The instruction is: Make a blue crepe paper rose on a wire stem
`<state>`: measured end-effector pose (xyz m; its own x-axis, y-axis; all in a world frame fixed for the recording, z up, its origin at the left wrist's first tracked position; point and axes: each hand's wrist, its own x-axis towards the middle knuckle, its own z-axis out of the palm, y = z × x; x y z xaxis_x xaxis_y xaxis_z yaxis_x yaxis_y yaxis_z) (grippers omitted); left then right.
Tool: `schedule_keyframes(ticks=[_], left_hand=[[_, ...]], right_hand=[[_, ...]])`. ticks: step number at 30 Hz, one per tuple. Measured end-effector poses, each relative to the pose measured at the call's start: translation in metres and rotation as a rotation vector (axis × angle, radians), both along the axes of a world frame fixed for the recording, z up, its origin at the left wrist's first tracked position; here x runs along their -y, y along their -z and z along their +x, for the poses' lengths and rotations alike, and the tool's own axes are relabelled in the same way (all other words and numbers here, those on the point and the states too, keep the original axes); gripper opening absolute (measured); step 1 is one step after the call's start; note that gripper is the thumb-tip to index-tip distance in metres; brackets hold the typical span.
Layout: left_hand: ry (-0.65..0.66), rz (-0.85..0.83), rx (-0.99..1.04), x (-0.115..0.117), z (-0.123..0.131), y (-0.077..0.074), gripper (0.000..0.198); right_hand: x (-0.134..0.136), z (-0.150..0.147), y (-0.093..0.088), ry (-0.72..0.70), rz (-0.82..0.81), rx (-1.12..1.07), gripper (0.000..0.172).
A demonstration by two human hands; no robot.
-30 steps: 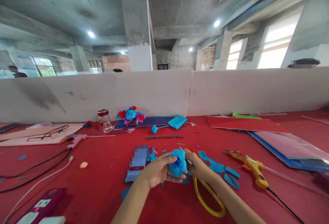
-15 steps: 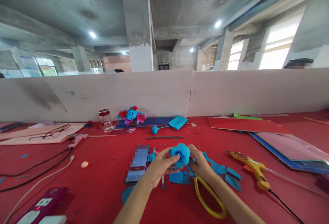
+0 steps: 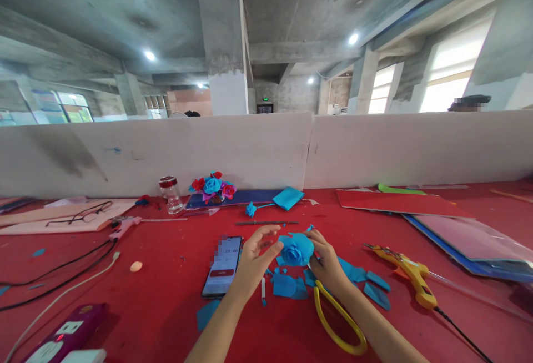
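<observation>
A blue paper flower (image 3: 295,249) with layered petals is up above the table, its centre turned toward me. My right hand (image 3: 327,260) grips it from the right and behind, fingers closed; the stem part is hidden. My left hand (image 3: 256,257) is at the flower's left side with fingers apart, its thumb tip at the petal edge; whether it touches, I cannot tell. Below the right hand lies a yellow looped handle (image 3: 339,321), its other end hidden by the hand. Cut blue paper pieces (image 3: 285,285) are scattered beneath both hands.
A phone (image 3: 222,266) lies left of my hands. A yellow glue gun (image 3: 406,274) with a cord is on the right, near stacked coloured sheets (image 3: 478,238). A glass jar (image 3: 170,195) and a paper bouquet (image 3: 213,186) stand at the back before a white partition (image 3: 266,152).
My left hand has loosened from the flower and drawn slightly left, fingers spreading. The flower has shifted a little right and tilted with my right hand.
</observation>
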<state>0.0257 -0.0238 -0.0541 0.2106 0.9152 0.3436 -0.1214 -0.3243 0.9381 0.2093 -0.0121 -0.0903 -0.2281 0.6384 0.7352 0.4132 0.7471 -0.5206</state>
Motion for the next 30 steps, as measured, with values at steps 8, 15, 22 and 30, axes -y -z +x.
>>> schedule_keyframes(ticks=[8,15,22,30], left_hand=[[0.004,0.048,-0.104,-0.0011,0.0031,0.0033,0.021],[0.057,0.016,-0.141,0.0013,0.0049,0.0026,0.023],[0.083,-0.078,-0.094,-0.0014,0.0057,0.0056,0.023],[-0.133,0.119,-0.130,-0.0031,0.0018,0.0049,0.018]], right_hand=[[0.0052,-0.0055,-0.0058,-0.078,-0.034,0.087,0.035],[0.0062,-0.0060,-0.0052,-0.122,-0.079,0.127,0.043],[0.0044,-0.0074,-0.0008,-0.180,-0.140,0.137,0.038],[0.0034,-0.0079,-0.0049,-0.152,-0.166,0.015,0.020]])
